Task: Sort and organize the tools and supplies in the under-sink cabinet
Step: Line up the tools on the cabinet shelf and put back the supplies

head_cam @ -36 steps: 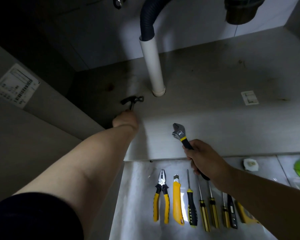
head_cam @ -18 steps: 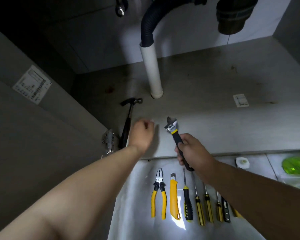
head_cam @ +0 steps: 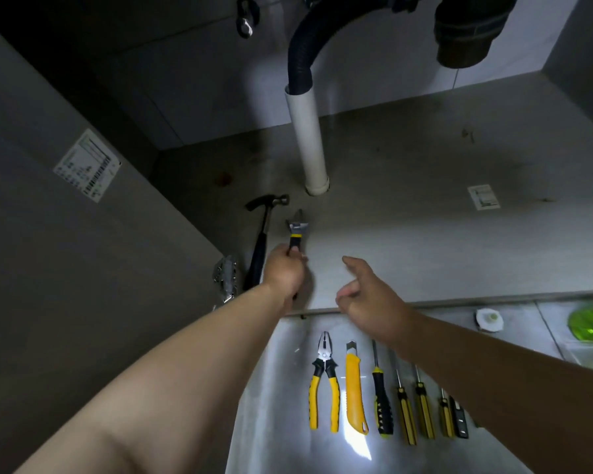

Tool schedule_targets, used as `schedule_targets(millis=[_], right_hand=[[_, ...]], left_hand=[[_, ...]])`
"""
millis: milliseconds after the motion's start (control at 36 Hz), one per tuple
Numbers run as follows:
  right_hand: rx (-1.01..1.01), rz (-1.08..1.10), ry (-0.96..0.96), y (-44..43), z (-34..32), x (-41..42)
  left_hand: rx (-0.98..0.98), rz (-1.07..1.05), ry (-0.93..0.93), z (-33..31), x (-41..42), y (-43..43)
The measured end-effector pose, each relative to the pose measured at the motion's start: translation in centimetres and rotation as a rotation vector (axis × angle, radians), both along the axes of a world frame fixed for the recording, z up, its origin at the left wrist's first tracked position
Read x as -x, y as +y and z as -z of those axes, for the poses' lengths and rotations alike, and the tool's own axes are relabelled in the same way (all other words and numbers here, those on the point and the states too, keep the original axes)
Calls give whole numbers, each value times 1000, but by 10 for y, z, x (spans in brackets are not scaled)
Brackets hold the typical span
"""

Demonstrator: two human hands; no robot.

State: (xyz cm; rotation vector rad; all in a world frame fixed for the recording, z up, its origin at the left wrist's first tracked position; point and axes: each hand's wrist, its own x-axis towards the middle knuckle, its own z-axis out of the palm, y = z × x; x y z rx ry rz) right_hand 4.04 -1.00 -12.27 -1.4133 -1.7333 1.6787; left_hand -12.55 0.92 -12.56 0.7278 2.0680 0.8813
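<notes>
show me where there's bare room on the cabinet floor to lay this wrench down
Widest bare patch: the cabinet floor between the white pipe and the small label, forward to the front edge. Also bare behind the label. Crowded: the left side, where the hammer lies beside the wrench held by the left hand.

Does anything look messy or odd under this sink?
Mostly tidy: the row of tools in front lies neat. Two things stand out: dark stains on the cabinet floor near the white pipe, and a crumpled silvery object against the left wall beside the hammer.
</notes>
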Motion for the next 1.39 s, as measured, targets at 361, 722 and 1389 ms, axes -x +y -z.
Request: schedule_targets(millis=[361,722,1389], right_hand=[[-291,-48,-197,3,28,-19],[-557,-446,-767,12,39,-39],[-669,-646,-936,9,50,-50]], left_hand=[[90,256,667,26,32,10],[409,492,1128,22,52,21],[633,656,1467,16,42,14]])
